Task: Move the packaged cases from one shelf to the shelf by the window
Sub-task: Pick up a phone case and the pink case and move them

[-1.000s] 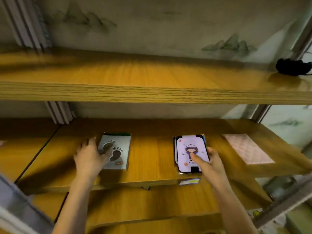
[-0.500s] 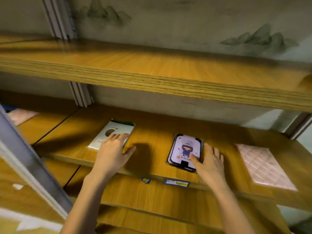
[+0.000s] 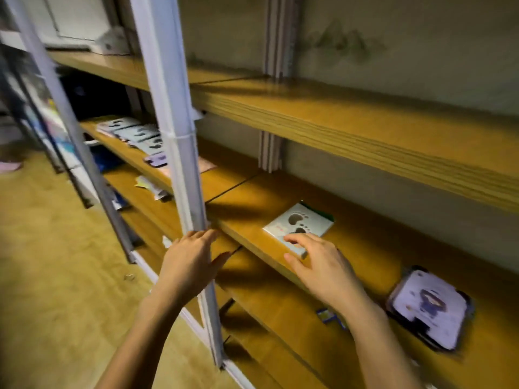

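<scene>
Left hand (image 3: 193, 265), grip wide and holding nothing, is at the white upright post (image 3: 171, 122). Right of the post, the right hand (image 3: 323, 265), fingers loosely spread, apparently touches the footprint-printed packaged case (image 3: 302, 224) on the shelf (image 3: 365, 248). A purple cartoon case (image 3: 429, 307) lies farther right. Beyond the post is a row of cases (image 3: 134, 133).

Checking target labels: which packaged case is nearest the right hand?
The white footprint case, its near edge under the right hand; the purple cartoon case lies apart, further right.
</scene>
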